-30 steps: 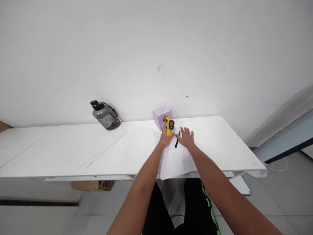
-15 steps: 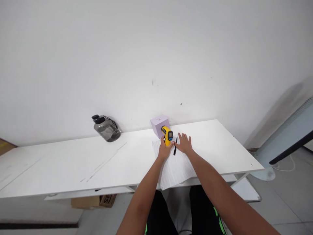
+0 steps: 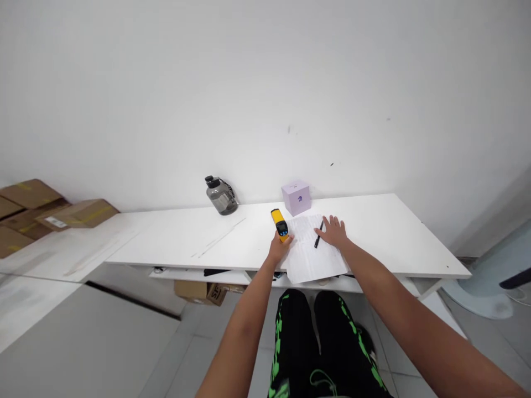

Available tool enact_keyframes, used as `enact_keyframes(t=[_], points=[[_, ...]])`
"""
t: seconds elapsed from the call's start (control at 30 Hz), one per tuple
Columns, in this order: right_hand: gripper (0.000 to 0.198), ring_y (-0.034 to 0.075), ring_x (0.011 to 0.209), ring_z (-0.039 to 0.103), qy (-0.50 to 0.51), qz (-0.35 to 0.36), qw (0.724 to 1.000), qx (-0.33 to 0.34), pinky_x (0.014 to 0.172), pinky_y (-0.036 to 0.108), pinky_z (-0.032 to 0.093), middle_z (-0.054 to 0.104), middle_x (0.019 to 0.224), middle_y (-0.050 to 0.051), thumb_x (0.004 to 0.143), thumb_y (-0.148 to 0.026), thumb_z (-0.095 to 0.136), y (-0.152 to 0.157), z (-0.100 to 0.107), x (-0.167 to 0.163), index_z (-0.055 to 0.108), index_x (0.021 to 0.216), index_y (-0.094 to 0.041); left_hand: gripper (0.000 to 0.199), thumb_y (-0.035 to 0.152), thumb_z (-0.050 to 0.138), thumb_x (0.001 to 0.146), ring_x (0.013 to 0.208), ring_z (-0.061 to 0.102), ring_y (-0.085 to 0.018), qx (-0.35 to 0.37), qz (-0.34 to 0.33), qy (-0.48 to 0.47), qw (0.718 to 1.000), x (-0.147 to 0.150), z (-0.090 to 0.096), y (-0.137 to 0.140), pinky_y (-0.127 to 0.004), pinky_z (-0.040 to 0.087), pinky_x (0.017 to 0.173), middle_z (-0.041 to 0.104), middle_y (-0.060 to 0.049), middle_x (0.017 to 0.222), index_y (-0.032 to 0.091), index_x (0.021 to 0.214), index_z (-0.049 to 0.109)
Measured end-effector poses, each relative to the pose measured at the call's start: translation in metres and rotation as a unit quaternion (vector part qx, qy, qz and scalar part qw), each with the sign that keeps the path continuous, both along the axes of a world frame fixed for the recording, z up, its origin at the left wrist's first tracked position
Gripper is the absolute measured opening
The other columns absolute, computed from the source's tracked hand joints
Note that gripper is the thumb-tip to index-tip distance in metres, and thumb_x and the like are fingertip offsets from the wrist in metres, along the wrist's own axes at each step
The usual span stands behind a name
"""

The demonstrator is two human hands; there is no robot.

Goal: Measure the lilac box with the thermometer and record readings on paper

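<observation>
My left hand point(image 3: 281, 247) is closed around the handle of a yellow and black infrared thermometer point(image 3: 279, 222), whose small screen and blue buttons face up. The thermometer is over the white tabletop, left of a sheet of white paper point(image 3: 305, 265). My right hand point(image 3: 335, 232) lies flat with fingers spread at the paper's upper right edge. A black pen point(image 3: 317, 241) rests slanted on the paper beside that hand. The thumb reaches the pen; whether it presses on it I cannot tell. Behind the paper stands a light purple box point(image 3: 297, 198) with a dark emblem.
A grey see-through bottle point(image 3: 223, 196) with a black cap stands by the wall, left of the box. Several cardboard boxes point(image 3: 31, 204) are piled at the far left. Below the white table point(image 3: 174, 237) is a shelf with another carton point(image 3: 199, 291) beneath it. A pale appliance point(image 3: 493, 287) stands at right.
The thermometer in my left hand has moved left, away from the purple box, and the box's front is now uncovered. My right hand stays by the pen. The view has swung left.
</observation>
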State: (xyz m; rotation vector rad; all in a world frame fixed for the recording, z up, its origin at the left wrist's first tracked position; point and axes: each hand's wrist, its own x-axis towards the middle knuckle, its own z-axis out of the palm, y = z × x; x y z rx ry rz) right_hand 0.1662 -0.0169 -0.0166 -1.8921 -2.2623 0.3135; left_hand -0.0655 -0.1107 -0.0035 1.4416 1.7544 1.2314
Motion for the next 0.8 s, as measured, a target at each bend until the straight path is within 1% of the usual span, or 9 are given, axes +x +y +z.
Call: enact_keyframes(t=[0.1, 0.23, 0.3, 0.37, 0.47, 0.53, 0.63, 0.73, 0.8], points=[[0.082, 0.033, 0.151, 0.01, -0.002, 0.004, 1.0, 0.016, 0.119, 0.051, 0.011, 0.016, 0.163, 0.019, 0.094, -0.066, 0.027, -0.018, 0.002, 0.006, 0.019, 0.157, -0.014, 0.036, 0.046, 0.065, 0.081, 0.089, 0.064, -0.022, -0.003, 0.001, 0.035, 0.999, -0.001, 0.0, 0.002, -0.034, 0.046, 0.083, 0.069, -0.01, 0.098, 0.017, 0.102, 0.061], [0.058, 0.03, 0.152, 0.002, -0.007, 0.014, 0.991, 0.135, 0.118, 0.054, 0.012, 0.016, 0.164, 0.016, 0.102, -0.035, 0.017, -0.038, 0.007, 0.012, 0.035, 0.152, -0.012, 0.035, 0.05, 0.062, 0.082, 0.104, 0.061, -0.029, -0.026, 0.033, 0.189, 0.981, -0.014, 0.003, 0.002, -0.039, 0.043, 0.091, 0.068, -0.013, 0.102, 0.017, 0.095, 0.067], [0.053, 0.028, 0.152, 0.0, -0.026, 0.08, 0.983, 0.161, 0.119, 0.055, 0.01, 0.017, 0.164, 0.013, 0.099, -0.02, 0.023, -0.041, 0.012, 0.015, 0.041, 0.148, -0.013, 0.034, 0.049, 0.063, 0.082, 0.111, 0.057, -0.031, -0.009, 0.028, 0.242, 0.97, -0.021, 0.004, 0.003, -0.041, 0.042, 0.095, 0.067, -0.014, 0.108, 0.018, 0.095, 0.067], [0.055, 0.028, 0.152, -0.001, -0.063, 0.161, 0.973, 0.15, 0.117, 0.061, 0.004, 0.019, 0.164, 0.01, 0.093, -0.01, 0.032, -0.04, 0.02, 0.017, 0.046, 0.145, -0.017, 0.033, 0.049, 0.063, 0.081, 0.112, 0.056, -0.032, 0.001, 0.023, 0.266, 0.964, -0.025, 0.003, 0.004, -0.042, 0.042, 0.095, 0.066, -0.014, 0.108, 0.018, 0.093, 0.066], [0.047, 0.027, 0.152, 0.001, -0.131, 0.246, 0.952, 0.125, 0.115, 0.066, -0.008, 0.027, 0.162, 0.007, 0.093, -0.011, 0.031, -0.033, 0.038, 0.021, 0.06, 0.129, -0.02, 0.033, 0.052, 0.062, 0.082, 0.105, 0.057, -0.03, -0.002, -0.029, 0.303, 0.952, -0.028, 0.0, 0.005, -0.041, 0.043, 0.094, 0.065, -0.011, 0.096, 0.019, 0.088, 0.063], [0.049, 0.021, 0.153, 0.002, -0.151, 0.282, 0.941, 0.108, 0.118, 0.059, -0.007, 0.033, 0.159, 0.002, 0.098, -0.015, 0.022, -0.03, 0.048, 0.025, 0.065, 0.12, -0.022, 0.039, 0.057, 0.062, 0.08, 0.1, 0.057, -0.03, -0.019, -0.053, 0.323, 0.945, -0.03, -0.004, 0.005, -0.042, 0.043, 0.093, 0.062, -0.011, 0.093, 0.019, 0.086, 0.06], [0.043, 0.02, 0.147, 0.025, -0.101, 0.355, 0.924, 0.099, 0.12, 0.056, 0.009, 0.048, 0.147, 0.006, 0.101, -0.018, 0.022, -0.031, 0.051, 0.032, 0.063, 0.113, -0.022, 0.051, 0.065, 0.059, 0.079, 0.11, 0.053, -0.032, -0.02, -0.077, 0.314, 0.946, -0.035, -0.012, 0.006, -0.043, 0.037, 0.1, 0.059, -0.012, 0.101, 0.017, 0.094, 0.058], [0.036, 0.026, 0.113, 0.057, -0.014, 0.274, 0.957, 0.096, 0.102, 0.055, 0.04, 0.065, 0.111, 0.015, 0.102, -0.025, 0.024, -0.039, 0.044, 0.033, 0.055, 0.115, -0.014, 0.065, 0.072, 0.053, 0.079, 0.129, 0.039, -0.034, -0.009, -0.097, 0.288, 0.953, -0.039, -0.019, 0.007, -0.047, 0.023, 0.112, 0.054, -0.012, 0.115, 0.014, 0.108, 0.054], [0.032, 0.023, 0.08, 0.061, 0.066, 0.203, 0.974, 0.076, 0.078, 0.044, 0.05, 0.063, 0.085, 0.009, 0.102, -0.035, 0.028, -0.046, 0.037, 0.028, 0.05, 0.114, -0.014, 0.066, 0.072, 0.053, 0.079, 0.132, 0.036, -0.035, -0.013, -0.105, 0.282, 0.954, -0.039, -0.017, 0.006, -0.049, 0.021, 0.113, 0.054, -0.012, 0.116, 0.014, 0.109, 0.053]])
